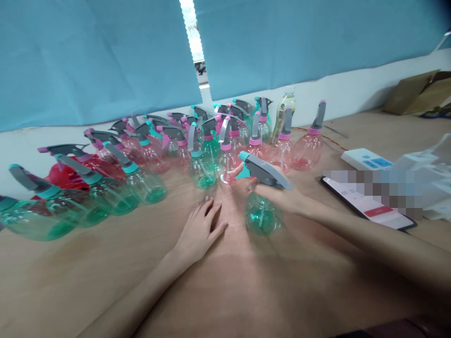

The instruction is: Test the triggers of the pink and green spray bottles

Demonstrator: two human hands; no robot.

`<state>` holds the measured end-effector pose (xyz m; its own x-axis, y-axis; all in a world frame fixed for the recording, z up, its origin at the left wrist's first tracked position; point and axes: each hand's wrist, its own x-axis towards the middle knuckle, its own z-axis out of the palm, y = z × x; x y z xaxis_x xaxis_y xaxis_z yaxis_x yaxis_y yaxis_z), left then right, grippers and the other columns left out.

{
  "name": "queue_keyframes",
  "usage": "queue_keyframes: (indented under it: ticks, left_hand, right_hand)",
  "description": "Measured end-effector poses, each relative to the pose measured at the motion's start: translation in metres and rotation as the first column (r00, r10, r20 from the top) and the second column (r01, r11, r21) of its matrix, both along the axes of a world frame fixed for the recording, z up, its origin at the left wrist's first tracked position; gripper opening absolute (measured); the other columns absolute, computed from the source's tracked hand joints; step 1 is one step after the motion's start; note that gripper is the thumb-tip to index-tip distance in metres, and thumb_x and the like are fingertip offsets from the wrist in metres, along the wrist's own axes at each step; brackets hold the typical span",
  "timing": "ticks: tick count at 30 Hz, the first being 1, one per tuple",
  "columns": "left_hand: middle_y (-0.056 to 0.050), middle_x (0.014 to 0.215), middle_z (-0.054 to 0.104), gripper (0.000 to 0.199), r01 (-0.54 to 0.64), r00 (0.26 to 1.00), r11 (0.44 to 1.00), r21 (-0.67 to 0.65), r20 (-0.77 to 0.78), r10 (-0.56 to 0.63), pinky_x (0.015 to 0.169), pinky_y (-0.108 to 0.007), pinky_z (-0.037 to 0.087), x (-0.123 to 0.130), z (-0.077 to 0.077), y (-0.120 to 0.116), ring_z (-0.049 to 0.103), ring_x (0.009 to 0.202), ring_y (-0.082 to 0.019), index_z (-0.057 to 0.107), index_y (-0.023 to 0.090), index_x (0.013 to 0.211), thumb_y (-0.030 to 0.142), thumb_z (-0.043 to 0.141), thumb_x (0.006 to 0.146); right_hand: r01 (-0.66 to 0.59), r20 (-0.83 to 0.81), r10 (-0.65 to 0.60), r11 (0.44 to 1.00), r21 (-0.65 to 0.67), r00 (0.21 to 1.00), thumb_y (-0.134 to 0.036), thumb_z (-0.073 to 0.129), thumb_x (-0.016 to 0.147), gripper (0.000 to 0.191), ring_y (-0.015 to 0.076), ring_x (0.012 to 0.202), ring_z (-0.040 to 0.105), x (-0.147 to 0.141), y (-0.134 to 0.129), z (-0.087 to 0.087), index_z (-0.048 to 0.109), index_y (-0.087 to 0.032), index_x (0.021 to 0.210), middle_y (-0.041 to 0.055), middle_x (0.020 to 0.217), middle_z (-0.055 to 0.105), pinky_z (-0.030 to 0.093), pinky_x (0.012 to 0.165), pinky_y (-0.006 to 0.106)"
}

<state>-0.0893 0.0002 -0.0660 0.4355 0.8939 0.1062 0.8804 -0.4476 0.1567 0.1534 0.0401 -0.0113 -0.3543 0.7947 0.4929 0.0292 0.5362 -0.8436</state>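
My right hand [271,192] grips a green spray bottle [264,218] around its neck, just below the grey and turquoise trigger head. The bottle is upright at the middle of the table, and its trigger points away to the left. On the bare tabletop, my left hand [199,230] lies palm down with its fingers apart, holding nothing. Just beyond its fingertips stands another green spray bottle [203,171] with a turquoise collar. A clear pinkish spray bottle [228,164] with a pink collar is beside that one, partly behind my right fingers.
Several more green and pink spray bottles [146,183] crowd the back and left. A labelled drink bottle [284,112] stands by the wall. To the right lie a phone [355,197], a white device with blue buttons [366,159], clear plastic [430,173] and a cardboard box [412,94].
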Motion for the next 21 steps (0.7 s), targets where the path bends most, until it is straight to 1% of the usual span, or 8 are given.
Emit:
queue_keyframes:
  ticks: [5,7,13,17,21]
  left_hand:
    - [-0.018,0.15,0.044,0.055,-0.009,1.0,1.0,-0.02,-0.01,0.009,0.112,-0.053,0.036,0.0013,0.0014,-0.0007,0.039,0.14,-0.034,0.048,0.014,0.14,0.049,0.044,0.097]
    - [-0.018,0.15,0.044,0.055,-0.014,1.0,1.0,-0.025,-0.009,0.013,0.113,-0.053,0.035,0.0016,0.0017,-0.0008,0.039,0.14,-0.034,0.049,0.014,0.14,0.048,0.045,0.097]
    - [-0.017,0.148,0.047,0.054,-0.003,1.0,1.0,0.005,0.013,0.003,0.11,-0.055,0.038,-0.0001,-0.0005,0.0001,0.042,0.137,-0.035,0.05,0.016,0.138,0.05,0.044,0.097]
    - [-0.017,0.148,0.047,0.053,-0.005,1.0,1.0,0.001,0.013,0.005,0.111,-0.054,0.038,-0.0005,-0.0008,0.0002,0.043,0.137,-0.035,0.051,0.016,0.138,0.049,0.045,0.097]
    - [-0.018,0.148,0.046,0.054,-0.004,1.0,1.0,-0.002,-0.001,0.004,0.111,-0.054,0.038,0.0003,0.0002,0.0001,0.042,0.137,-0.035,0.049,0.016,0.139,0.05,0.044,0.097]
  right_hand:
    - [-0.017,-0.023,0.017,1.0,0.006,1.0,-0.013,0.053,0.073,0.034,0.0128,0.07,0.056,-0.0004,-0.0014,0.002,0.064,-0.023,0.103,0.0005,0.096,0.065,0.046,0.067,0.03]
    - [-0.026,-0.025,0.026,1.0,0.01,0.999,-0.013,0.053,0.073,0.031,0.0115,0.067,0.055,-0.0005,-0.0016,0.0028,0.064,-0.022,0.101,0.0008,0.098,0.066,0.046,0.066,0.029]
    - [-0.027,-0.036,0.027,1.0,0.016,0.999,-0.015,0.053,0.075,0.017,0.0107,0.063,0.053,-0.0015,-0.0023,0.0041,0.061,-0.021,0.088,-0.0002,0.088,0.064,0.042,0.059,0.027]
    - [-0.044,-0.088,0.046,0.999,0.028,0.995,-0.013,0.053,0.073,0.014,0.0131,0.07,0.056,-0.0025,-0.0021,0.0035,0.058,-0.021,0.083,-0.0002,0.083,0.063,0.045,0.063,0.028]
    - [-0.072,-0.099,0.076,0.996,0.05,0.992,-0.013,0.053,0.073,0.012,0.015,0.076,0.057,-0.0021,-0.0015,0.0022,0.057,-0.021,0.081,0.0005,0.083,0.062,0.046,0.068,0.031]
